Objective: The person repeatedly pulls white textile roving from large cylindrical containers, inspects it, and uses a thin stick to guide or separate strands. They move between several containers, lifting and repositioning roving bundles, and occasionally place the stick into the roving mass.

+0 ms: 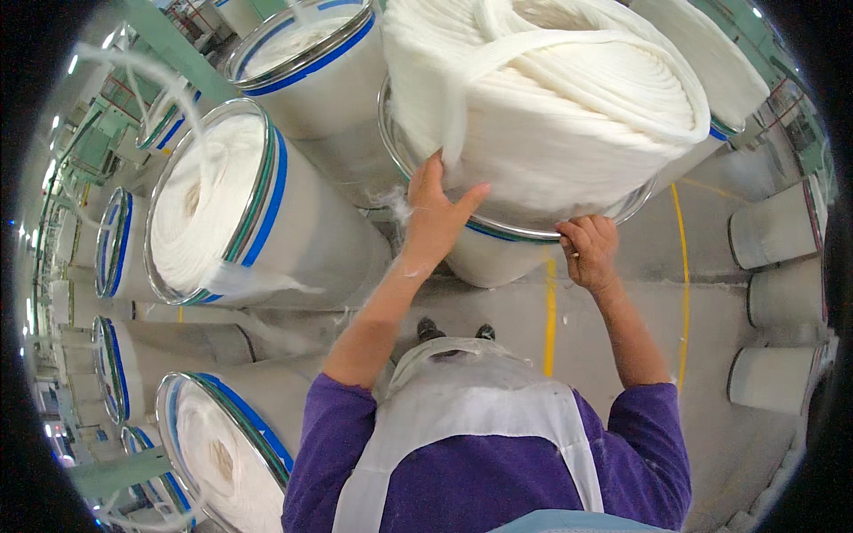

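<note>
While the metal rim (514,233) of a can (498,265) is clasped by the right hand (592,251), with its fingers curled over the edge, the left hand (435,209) is held open at the same rim further left. Its thumb is spread wide, and its fingertips are placed near the lower end of a hanging strand (453,111); whether that strand is touched cannot be told. The can is stood on the floor (631,329) ahead of the shoes (429,330), and it is heaped above its rim with a thick coil of white fibre (577,133). The step in hand is judged to be the steadying or shifting of this loaded can. For the next move, a firm grip by both hands seems to be called for, with the soft coil kept from being snagged. Both forearms (373,324) are stretched forward and angled inward, elbows held apart.
</note>
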The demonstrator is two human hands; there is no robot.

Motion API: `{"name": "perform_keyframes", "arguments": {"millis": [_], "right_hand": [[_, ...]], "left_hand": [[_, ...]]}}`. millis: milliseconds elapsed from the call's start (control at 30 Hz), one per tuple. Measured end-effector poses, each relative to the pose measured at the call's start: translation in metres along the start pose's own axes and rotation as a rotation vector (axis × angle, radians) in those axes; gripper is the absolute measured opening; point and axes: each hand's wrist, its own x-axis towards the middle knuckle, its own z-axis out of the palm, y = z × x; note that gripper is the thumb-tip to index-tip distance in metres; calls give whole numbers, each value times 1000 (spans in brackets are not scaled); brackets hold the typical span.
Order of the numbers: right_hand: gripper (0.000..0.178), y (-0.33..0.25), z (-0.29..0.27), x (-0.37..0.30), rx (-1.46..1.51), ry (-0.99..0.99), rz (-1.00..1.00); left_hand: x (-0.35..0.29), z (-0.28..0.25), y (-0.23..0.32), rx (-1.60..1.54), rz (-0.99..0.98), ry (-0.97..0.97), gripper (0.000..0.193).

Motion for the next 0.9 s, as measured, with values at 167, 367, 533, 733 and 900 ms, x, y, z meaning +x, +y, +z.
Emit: {"name": "perform_keyframes", "arguments": {"millis": [167,367,533,733,900], "right_hand": [[14,-29,-13,10,118,162,114],[18,-115,-17,28,982,15,758],[30,-150,33,61,1302,-224,814],[28,-164,43,36,1495,-467,908],[25,-156,40,24,1181,-608,1113]], "left_hand": [[10,-39,7,-559,-338,-293,38],[-9,-85,33,-751,-393,-519,32],[-15,-88,40,-346,167,-662,35],[0,-84,34,-795,-398,-882,44],[7,-63,41,-946,-513,-991,42]]}}
